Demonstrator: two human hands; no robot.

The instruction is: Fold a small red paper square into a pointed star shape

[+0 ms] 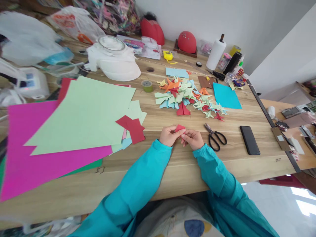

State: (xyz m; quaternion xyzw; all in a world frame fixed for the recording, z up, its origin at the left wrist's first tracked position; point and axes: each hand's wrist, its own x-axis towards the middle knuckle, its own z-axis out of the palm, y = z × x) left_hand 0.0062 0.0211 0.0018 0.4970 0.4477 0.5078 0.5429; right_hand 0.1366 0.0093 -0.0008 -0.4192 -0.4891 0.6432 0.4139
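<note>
A small piece of red paper (180,127) is held between my two hands above the wooden table. My left hand (169,135) grips it from the left, thumb on top. From the right, my right hand (193,138) pinches its lower edge, fingers curled. The paper's lower part is covered by my fingers, so its folds cannot be made out. Just beyond my hands lies a pile of folded paper pieces (184,89) in green, red, orange and blue. Black-handled scissors (215,136) rest to the right of my right hand.
Large light green sheets (84,115) and a magenta sheet (22,138) cover the left side, with red paper pieces (135,130) at their edge. A phone (250,140) lies at right, a blue sheet (226,96) behind it. Green tape (147,86) and a white cap (118,62) stand farther back.
</note>
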